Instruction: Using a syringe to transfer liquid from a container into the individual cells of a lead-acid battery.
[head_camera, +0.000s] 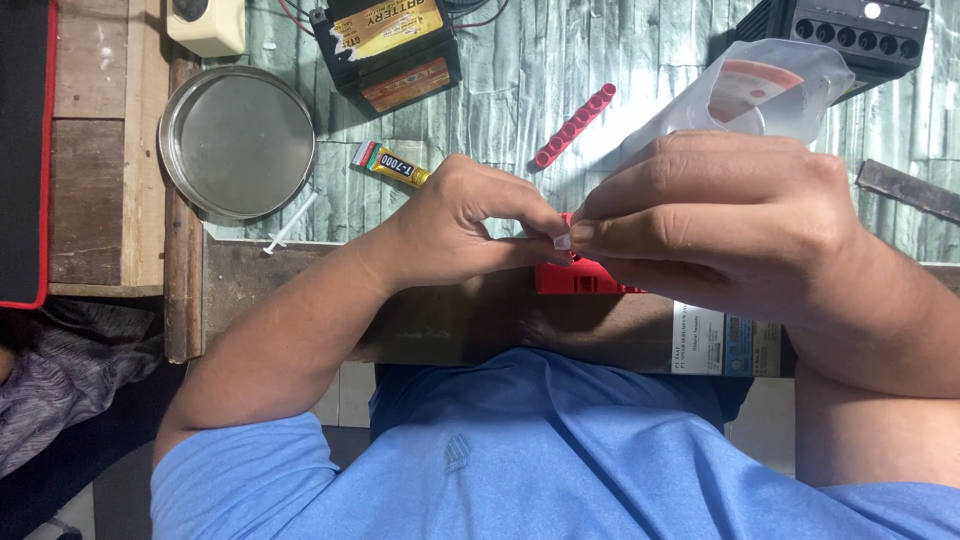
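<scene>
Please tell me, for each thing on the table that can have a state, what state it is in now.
left hand: fingertips pinched on the red plastic part
right hand: fingertips pinched on the same part
red plastic part: held between both hands, mostly hidden
round metal tin: open, empty
glue tube: lying flat, capped
red strip of caps: lying loose
clear plastic bag: lying flat, whether sealed cannot be told

Both forearms come in from the near edge of the surface and meet at its middle. The left hand (470, 225) is curled, thumb and forefinger pinched together at their tips. The right hand (720, 215) lies knuckles up, fingers bent and pressed tip to tip against the left grip.
</scene>
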